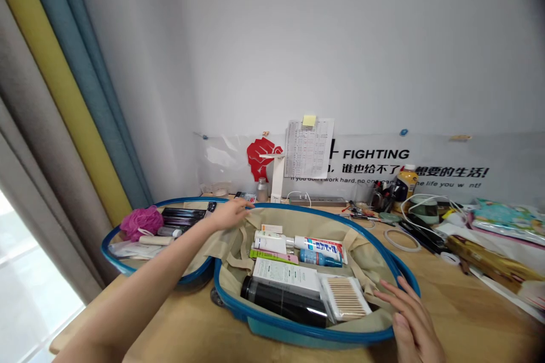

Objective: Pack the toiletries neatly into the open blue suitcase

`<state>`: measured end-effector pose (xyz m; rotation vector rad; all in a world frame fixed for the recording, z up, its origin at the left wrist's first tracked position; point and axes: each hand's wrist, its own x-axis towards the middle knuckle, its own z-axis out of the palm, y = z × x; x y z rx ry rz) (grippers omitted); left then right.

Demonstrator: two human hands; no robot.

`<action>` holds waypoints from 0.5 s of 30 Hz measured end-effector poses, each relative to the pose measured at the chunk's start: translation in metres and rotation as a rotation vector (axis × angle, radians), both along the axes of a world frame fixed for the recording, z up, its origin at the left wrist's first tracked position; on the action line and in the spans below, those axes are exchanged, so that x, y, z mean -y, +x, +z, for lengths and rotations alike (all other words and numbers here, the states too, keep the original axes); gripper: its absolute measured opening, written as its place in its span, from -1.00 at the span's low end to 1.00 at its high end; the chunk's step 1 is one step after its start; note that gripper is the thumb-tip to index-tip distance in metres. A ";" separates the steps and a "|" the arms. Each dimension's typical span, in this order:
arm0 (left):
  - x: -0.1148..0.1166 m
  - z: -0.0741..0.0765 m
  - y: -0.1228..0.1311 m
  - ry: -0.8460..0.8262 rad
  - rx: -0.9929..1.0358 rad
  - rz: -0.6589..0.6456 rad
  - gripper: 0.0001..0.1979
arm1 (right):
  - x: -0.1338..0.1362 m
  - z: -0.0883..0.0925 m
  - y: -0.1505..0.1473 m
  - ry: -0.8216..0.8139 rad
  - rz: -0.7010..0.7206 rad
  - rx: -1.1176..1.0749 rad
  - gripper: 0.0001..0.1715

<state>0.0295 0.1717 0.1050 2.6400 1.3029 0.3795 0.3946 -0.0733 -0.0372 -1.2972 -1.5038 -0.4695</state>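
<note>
A blue-rimmed suitcase [323, 333] with beige lining lies unfolded on the table. Over the far rim, near the hinge between its halves, my left hand [232, 214] reaches with extended fingers and nothing visible in it. My right hand [411, 317] rests at the right rim, fingers spread. In the right half lie a black cylinder [285, 300], a pack of wooden-stick swabs [346, 298], a white printed box [286, 277], a toothpaste tube [319, 245], a blue bottle [320, 257] and a green-pink box [273, 256]. A purple bath puff [142, 222] sits in the left half.
Behind the suitcase stand a white lamp [277, 178] and a power strip [317, 201]. Pens, a yellow-labelled bottle [404, 186], cables, a white ring [402, 240] and a gold packet [489, 261] crowd the right side. Curtains [80, 79] hang at left.
</note>
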 end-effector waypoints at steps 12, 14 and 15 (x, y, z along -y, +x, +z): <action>-0.016 -0.027 -0.175 -0.084 -0.327 0.585 -0.67 | 0.001 0.000 -0.001 -0.022 -0.005 -0.033 -0.60; -0.015 -0.034 -0.186 -0.114 -0.374 0.606 -0.67 | 0.001 0.000 -0.001 -0.019 -0.004 -0.035 -0.60; -0.015 -0.037 -0.189 -0.130 -0.393 0.613 -0.67 | 0.001 0.000 -0.001 -0.017 -0.003 -0.033 -0.61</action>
